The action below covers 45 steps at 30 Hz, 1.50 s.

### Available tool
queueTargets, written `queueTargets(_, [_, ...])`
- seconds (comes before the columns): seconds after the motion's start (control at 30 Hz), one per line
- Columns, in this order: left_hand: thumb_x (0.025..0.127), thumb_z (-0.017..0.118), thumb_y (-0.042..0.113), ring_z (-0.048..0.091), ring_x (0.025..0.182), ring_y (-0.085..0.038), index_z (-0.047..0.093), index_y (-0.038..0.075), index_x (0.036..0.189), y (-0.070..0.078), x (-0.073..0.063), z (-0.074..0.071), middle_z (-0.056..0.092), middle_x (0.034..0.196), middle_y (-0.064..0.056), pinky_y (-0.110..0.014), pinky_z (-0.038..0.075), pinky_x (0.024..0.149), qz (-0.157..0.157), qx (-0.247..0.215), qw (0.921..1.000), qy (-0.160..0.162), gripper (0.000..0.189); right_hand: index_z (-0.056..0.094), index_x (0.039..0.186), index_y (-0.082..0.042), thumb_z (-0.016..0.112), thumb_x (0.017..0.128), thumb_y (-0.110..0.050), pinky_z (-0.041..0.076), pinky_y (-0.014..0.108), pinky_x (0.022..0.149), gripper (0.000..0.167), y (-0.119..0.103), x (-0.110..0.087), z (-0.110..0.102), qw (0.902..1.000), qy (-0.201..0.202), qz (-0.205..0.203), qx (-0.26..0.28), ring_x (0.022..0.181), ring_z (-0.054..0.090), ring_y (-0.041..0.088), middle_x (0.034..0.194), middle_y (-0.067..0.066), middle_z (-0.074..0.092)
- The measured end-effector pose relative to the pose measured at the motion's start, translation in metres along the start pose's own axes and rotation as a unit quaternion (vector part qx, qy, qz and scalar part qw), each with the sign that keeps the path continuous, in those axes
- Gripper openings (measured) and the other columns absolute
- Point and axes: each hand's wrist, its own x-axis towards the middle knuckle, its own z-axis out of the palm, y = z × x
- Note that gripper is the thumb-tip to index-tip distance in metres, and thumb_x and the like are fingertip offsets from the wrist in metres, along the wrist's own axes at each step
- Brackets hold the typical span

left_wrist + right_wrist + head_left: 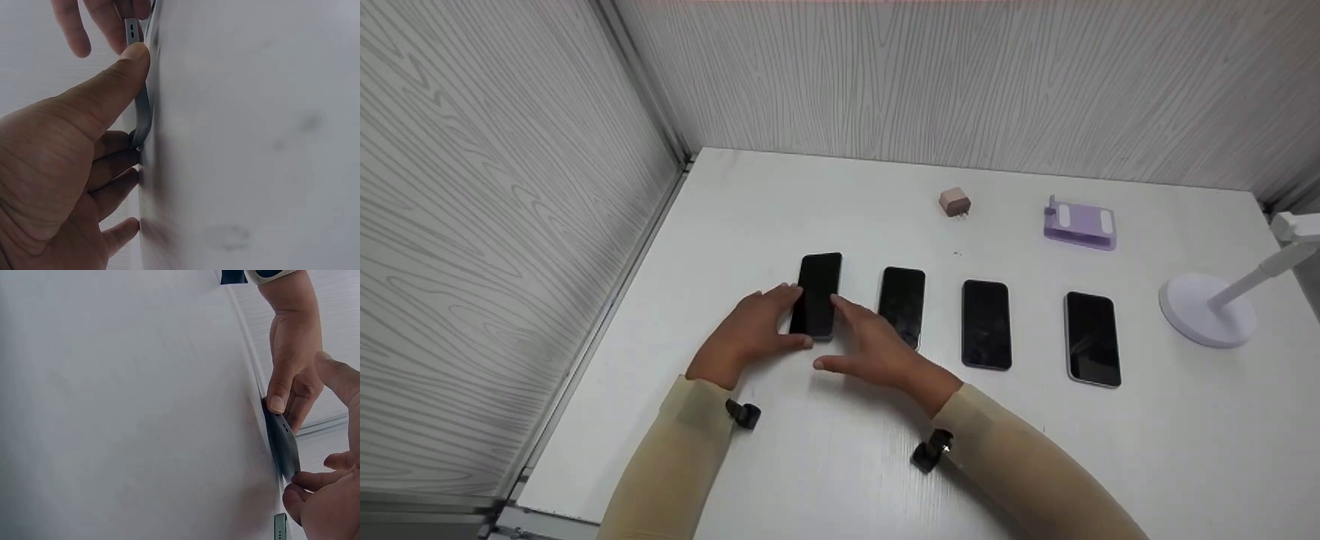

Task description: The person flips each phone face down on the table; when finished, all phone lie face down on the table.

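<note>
The leftmost black smartphone (817, 289) lies screen up on the white table. My left hand (750, 330) holds it at its left side, the thumb on the near corner and the fingers along the left edge. From the other side my right hand (877, 349) touches the phone's right edge with its fingertips, while its thumb is held apart from the phone. In the right wrist view both hands are seen about the same smartphone (281, 444), which appears slightly tilted. A second smartphone (903, 296) lies just beyond my right hand, its near end partly hidden by that hand.
Two more smartphones (987, 324) lie in the row to the right. Behind are a pink charger plug (955, 202) and a purple phone stand (1081, 223). A white round-based stand (1207, 310) is at the far right. Wood-grain panels (847, 82) border the table's back and left.
</note>
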Motion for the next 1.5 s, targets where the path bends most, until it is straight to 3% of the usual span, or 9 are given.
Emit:
queueTargets(0.27, [0.094, 0.084, 0.053, 0.037, 0.16, -0.047, 0.041, 0.013, 0.169, -0.004, 0.0, 0.001, 0.039, 0.175, -0.013, -0.059, 0.033, 0.131, 0.003, -0.003, 1.0, 0.008, 0.096, 0.039, 0.168, -0.006, 0.085, 0.098, -0.033, 0.051, 0.046, 0.119, 0.088, -0.006, 0.007, 0.009, 0.9957, 0.065, 0.012, 0.065, 0.142, 0.064, 0.03, 0.167, 0.016, 0.049])
queueTargets(0.47, [0.094, 0.083, 0.056, 0.039, 0.16, -0.045, 0.043, 0.014, 0.169, -0.007, 0.001, 0.003, 0.041, 0.175, -0.012, -0.056, 0.033, 0.131, 0.009, -0.02, 0.9997, 0.013, 0.094, 0.043, 0.164, -0.002, 0.082, 0.1, -0.023, 0.058, 0.043, 0.11, 0.078, -0.01, 0.015, 0.014, 0.9822, 0.108, 0.05, 0.145, 0.134, 0.068, 0.029, 0.159, 0.014, 0.057])
queueTargets(0.63, [0.095, 0.083, 0.053, 0.039, 0.16, -0.042, 0.043, 0.015, 0.169, -0.008, 0.001, 0.004, 0.041, 0.175, -0.011, -0.055, 0.034, 0.131, 0.012, -0.022, 0.9996, 0.014, 0.092, 0.041, 0.164, 0.001, 0.08, 0.102, -0.022, 0.06, 0.04, 0.105, 0.077, -0.011, 0.02, 0.015, 0.9714, 0.106, 0.091, 0.192, 0.13, 0.07, 0.026, 0.147, 0.014, 0.065])
queueTargets(0.87, [0.096, 0.082, 0.054, 0.036, 0.163, -0.039, 0.041, 0.015, 0.17, -0.011, 0.002, 0.004, 0.039, 0.176, -0.01, -0.054, 0.032, 0.132, 0.01, -0.027, 0.9996, 0.007, 0.093, 0.052, 0.157, 0.0, 0.077, 0.104, -0.023, 0.057, 0.03, 0.081, 0.064, -0.012, 0.028, 0.023, 0.9803, 0.117, 0.096, 0.126, 0.093, 0.07, 0.014, 0.114, 0.009, 0.075])
queueTargets(1.17, [0.095, 0.083, 0.053, 0.037, 0.163, -0.036, 0.043, 0.018, 0.169, -0.013, 0.003, 0.006, 0.04, 0.175, -0.009, -0.05, 0.032, 0.132, 0.008, -0.046, 0.9988, 0.014, 0.091, 0.057, 0.153, 0.0, 0.075, 0.103, -0.026, 0.052, 0.028, 0.067, 0.059, -0.014, 0.034, 0.029, 0.9814, 0.159, 0.1, 0.04, 0.07, 0.062, 0.01, 0.084, 0.0, 0.071])
queueTargets(1.33, [0.093, 0.086, 0.051, 0.038, 0.162, -0.037, 0.043, 0.018, 0.169, -0.015, 0.006, 0.005, 0.04, 0.175, -0.009, -0.051, 0.032, 0.133, 0.015, -0.039, 0.999, 0.013, 0.093, 0.059, 0.152, -0.002, 0.072, 0.102, -0.027, 0.05, 0.027, 0.062, 0.057, -0.016, 0.038, 0.031, 0.9787, 0.172, 0.11, 0.021, 0.065, 0.061, 0.009, 0.078, -0.002, 0.07])
queueTargets(1.5, [0.093, 0.087, 0.05, 0.036, 0.163, -0.038, 0.043, 0.016, 0.169, -0.018, 0.007, 0.001, 0.039, 0.175, -0.012, -0.053, 0.031, 0.133, 0.017, -0.048, 0.9987, -0.007, 0.094, 0.059, 0.151, -0.001, 0.072, 0.102, -0.025, 0.05, 0.028, 0.064, 0.056, -0.02, 0.04, 0.032, 0.9771, 0.179, 0.113, 0.018, 0.066, 0.061, 0.01, 0.075, -0.002, 0.069])
